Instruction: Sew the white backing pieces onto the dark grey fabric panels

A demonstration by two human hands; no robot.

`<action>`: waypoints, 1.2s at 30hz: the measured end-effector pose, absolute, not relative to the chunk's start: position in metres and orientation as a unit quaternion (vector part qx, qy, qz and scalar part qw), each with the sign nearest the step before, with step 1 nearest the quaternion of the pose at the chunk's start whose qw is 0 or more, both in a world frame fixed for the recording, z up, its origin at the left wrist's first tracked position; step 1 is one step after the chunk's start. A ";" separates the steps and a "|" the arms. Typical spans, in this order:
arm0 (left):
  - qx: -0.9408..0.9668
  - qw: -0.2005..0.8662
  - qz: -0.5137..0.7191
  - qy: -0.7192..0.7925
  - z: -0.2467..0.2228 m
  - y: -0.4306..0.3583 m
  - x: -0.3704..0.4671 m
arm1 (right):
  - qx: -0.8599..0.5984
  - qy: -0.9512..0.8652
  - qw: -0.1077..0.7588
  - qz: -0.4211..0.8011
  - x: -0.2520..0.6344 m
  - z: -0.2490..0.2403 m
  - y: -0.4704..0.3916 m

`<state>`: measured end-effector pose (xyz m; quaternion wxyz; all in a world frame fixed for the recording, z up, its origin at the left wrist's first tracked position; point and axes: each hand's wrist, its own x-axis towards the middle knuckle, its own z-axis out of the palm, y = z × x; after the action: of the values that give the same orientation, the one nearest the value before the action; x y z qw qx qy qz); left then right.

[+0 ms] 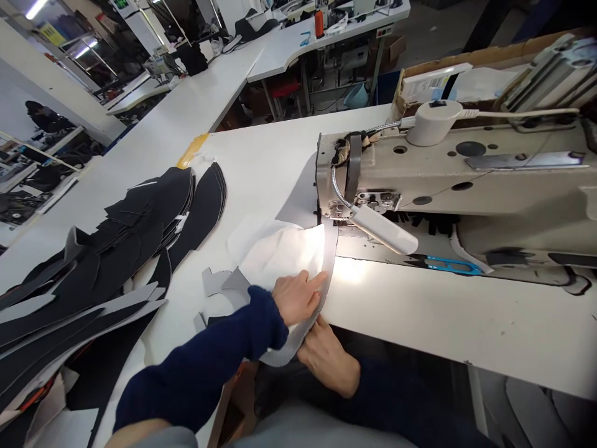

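Observation:
A white fabric piece [282, 254] with a grey mesh edge strip [330, 246] lies on the table, its upper end beneath the sewing machine's [415, 174] head. Across the white fabric rests my left hand [296, 298], its index finger stretched toward the strip and the other fingers loosely bent. My right hand [329, 356] is closed on the strip's curved edge at the table front; its fingertips are partly hidden by the fabric. The strip's lower end hangs below the left wrist. A small lamp [385, 230] lights the stitching area; the needle is hard to make out.
Stacks of dark cut fabric pieces [135, 230] cover the left side. Small grey scraps [224, 282] lie near my left sleeve. Blue-handled snips [452, 266] sit on the machine bed. Behind the machine stands a cardboard box [401, 93]. A person [46, 118] sits far left.

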<state>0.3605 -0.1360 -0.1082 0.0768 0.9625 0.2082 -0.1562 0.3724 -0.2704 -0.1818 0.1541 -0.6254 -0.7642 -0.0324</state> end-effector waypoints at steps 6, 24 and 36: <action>0.950 0.052 -0.229 0.205 -0.116 -0.152 0.354 | -0.635 -0.755 0.157 -0.036 0.371 -0.182 -0.270; 0.964 0.021 -0.192 0.185 -0.125 -0.124 0.411 | -0.666 -0.719 0.169 -0.103 0.391 -0.189 -0.256; 0.963 0.026 -0.176 0.203 -0.124 -0.099 0.447 | -0.649 -0.739 0.169 -0.063 0.381 -0.194 -0.243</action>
<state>0.4471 -0.0986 -0.1236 0.0259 0.9629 0.2030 -0.1761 0.3815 -0.2429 -0.1937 0.1694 -0.6486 -0.7394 -0.0628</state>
